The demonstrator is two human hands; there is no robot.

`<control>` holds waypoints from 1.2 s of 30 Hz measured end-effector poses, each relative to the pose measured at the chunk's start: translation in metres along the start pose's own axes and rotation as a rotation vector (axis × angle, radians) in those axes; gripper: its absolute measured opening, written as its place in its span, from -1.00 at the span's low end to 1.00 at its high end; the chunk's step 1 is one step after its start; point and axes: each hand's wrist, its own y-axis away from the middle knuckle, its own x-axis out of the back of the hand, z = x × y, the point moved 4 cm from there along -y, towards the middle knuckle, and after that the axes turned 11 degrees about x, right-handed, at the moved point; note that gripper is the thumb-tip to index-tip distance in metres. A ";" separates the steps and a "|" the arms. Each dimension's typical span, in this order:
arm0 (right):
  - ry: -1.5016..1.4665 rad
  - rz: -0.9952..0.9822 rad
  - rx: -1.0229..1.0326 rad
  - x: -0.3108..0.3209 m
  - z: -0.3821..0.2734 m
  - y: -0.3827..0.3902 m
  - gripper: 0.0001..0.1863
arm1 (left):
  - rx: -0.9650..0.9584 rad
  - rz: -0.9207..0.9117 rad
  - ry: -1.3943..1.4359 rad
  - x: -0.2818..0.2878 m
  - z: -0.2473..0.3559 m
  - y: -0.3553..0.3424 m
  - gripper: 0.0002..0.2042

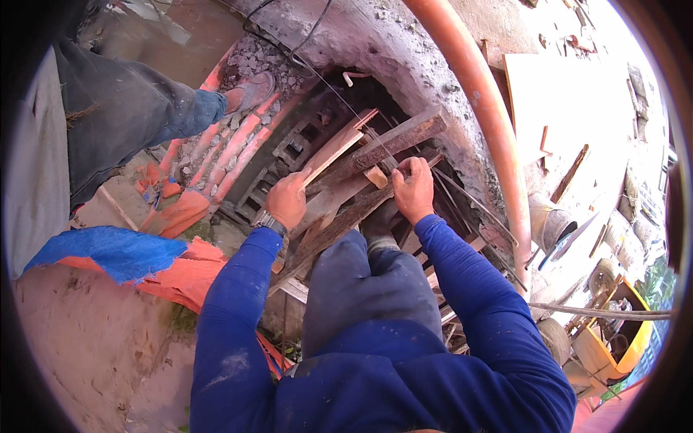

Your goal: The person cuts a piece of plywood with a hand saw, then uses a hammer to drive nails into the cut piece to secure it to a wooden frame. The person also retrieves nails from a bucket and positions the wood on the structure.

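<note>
My left hand [286, 200], with a watch on its wrist, is closed around the lower end of a narrow, light wooden board [334, 150]. The board slants up and away over a dark opening. My right hand [413, 190] has its fingers bent together beside the end of a thin wire [339, 97] that runs down from the upper left. What its fingertips hold, if anything, is too small to make out. Between and below my hands lie a thick rough beam [393, 144], a weathered plank [332, 229] and a small wood block [375, 176].
A person's leg in dark trousers [133, 119] stands at the left near orange-pink pipes [234, 155]. A large orange pipe [480, 94] curves past on the right. Hollow blocks [292, 148] sit in the opening. Blue and orange sheeting [123, 249] lies left, a yellow container [628, 332] right.
</note>
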 end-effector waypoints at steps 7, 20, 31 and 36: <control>0.038 -0.245 -0.020 -0.021 0.040 0.005 -0.62 | -0.015 0.011 -0.002 -0.043 0.008 -0.057 -0.50; -0.037 -0.053 0.004 0.029 0.044 -0.018 -0.90 | -0.011 0.033 -0.008 -0.078 0.028 -0.079 -0.52; 0.036 -0.153 0.031 0.014 0.064 -0.014 -0.87 | -0.020 0.118 0.022 -0.103 0.035 -0.096 -0.57; 0.040 -0.258 -0.007 0.005 0.065 -0.025 -0.83 | -0.095 0.188 0.075 -0.083 0.059 -0.110 -0.59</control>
